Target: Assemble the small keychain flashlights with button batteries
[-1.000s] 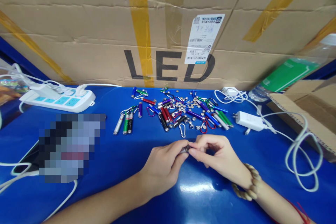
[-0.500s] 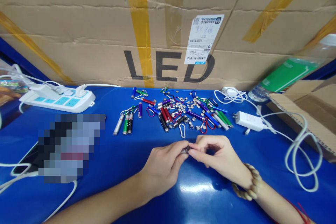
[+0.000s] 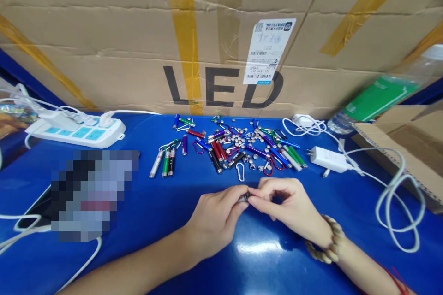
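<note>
"Small metal piece (image 3: 244,197), where is it? But first, what about the boxes?"

"A big cardboard box (image 3: 124,55) stands at the back, with LED on it in black. I can't tell what is in it. An open cardboard box (image 3: 398,140) is on the right, and I can see its brown inside."

"And the bottle (image 3: 380,97)?"

"It's see-through with a green label, and it leans near the open cardboard box. I can't tell what fills it."

"So where is the small metal piece?"

"Right between the hands, over the blue tabletop (image 3: 301,281). The left hand (image 3: 214,219) pinches it with thumb and finger. The right hand (image 3: 289,200) pinches its other end. Fingers hide most of it."

"What is past the hands?"

"Colored tubes (image 3: 218,151), clips (image 3: 240,172) and round silver bits (image 3: 238,138), all in a messy bunch. The white clip is nearest the fingers."
</note>
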Motion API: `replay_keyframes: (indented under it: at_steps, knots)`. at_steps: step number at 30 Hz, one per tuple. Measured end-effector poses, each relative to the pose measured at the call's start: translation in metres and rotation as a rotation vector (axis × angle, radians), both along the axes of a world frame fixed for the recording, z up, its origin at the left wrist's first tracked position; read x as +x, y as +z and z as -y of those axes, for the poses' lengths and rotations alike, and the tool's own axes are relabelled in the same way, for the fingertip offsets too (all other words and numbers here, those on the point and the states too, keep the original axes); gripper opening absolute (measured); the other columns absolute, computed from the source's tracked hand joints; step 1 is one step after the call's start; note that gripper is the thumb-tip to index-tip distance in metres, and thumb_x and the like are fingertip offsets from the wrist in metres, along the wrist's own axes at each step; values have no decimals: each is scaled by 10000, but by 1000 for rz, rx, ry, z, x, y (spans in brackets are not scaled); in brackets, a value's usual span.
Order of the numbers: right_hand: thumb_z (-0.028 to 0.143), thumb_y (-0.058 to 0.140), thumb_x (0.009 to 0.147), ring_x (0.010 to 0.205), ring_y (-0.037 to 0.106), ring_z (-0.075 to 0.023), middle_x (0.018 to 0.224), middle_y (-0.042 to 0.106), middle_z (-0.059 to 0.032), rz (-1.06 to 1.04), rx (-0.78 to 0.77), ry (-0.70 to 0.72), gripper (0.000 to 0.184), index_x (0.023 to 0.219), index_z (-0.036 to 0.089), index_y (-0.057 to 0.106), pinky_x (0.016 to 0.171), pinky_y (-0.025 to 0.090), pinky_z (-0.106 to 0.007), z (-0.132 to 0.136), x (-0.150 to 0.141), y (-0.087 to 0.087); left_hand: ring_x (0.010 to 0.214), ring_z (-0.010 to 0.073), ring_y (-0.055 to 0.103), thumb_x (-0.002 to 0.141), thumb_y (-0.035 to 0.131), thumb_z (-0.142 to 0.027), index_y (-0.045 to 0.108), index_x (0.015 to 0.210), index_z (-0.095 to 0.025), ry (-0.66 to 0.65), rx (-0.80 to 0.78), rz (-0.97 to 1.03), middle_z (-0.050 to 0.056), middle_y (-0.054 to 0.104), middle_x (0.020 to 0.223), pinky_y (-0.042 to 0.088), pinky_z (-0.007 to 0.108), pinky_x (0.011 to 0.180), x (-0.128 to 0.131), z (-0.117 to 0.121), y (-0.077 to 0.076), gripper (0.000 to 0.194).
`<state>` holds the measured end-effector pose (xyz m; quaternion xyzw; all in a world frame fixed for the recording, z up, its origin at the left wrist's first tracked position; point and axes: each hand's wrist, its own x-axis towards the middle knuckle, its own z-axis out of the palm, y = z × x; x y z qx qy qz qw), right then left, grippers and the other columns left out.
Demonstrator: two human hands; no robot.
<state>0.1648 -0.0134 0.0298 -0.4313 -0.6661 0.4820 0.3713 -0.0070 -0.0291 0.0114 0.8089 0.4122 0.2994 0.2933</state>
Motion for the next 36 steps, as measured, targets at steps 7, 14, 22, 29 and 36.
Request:
replay_keyframes:
  at_steps: [7, 14, 22, 29, 36]
  knots:
    - [250, 635, 725, 392, 396, -41, 493, 481, 30, 3, 2, 6, 239, 528, 137, 560, 370, 314, -178, -2, 0, 0, 710, 119, 616, 874, 381, -155, 492, 1029, -217, 0, -21, 3, -8, 655, 883, 445, 206, 650, 0, 1, 0, 200]
    - [255, 653, 700, 395, 392, -37, 495, 476, 32, 7, -6, -9, 256, 501, 136, 545, 369, 313, -171, -3, 0, 1, 647, 125, 608, 882, 362, -172, 503, 1000, -204, 9, -12, -57, -5, 654, 800, 450, 217, 618, 0, 1, 1, 187]
    - [334, 669, 677, 425, 354, -47, 460, 439, 43, 40, -74, -20, 324, 474, 143, 503, 410, 312, -193, -2, 1, -1, 652, 127, 619, 883, 353, -174, 518, 978, -201, 9, 21, -117, -3, 664, 793, 463, 223, 613, 1, 0, 2, 192]
    - [386, 681, 657, 427, 340, -44, 466, 469, 34, 70, -170, -53, 336, 498, 137, 520, 399, 276, -186, -2, 1, -2, 708, 146, 633, 901, 347, -209, 531, 1027, -196, 8, 108, -135, 8, 662, 848, 481, 246, 627, 1, 0, -4, 223]
    - [409, 681, 650, 424, 361, -46, 461, 506, 27, 89, -164, -74, 330, 513, 135, 559, 398, 300, -181, -2, 1, -2, 698, 129, 627, 907, 348, -222, 534, 1038, -199, 10, 99, -132, 6, 664, 856, 479, 225, 632, 1, -1, -5, 228]
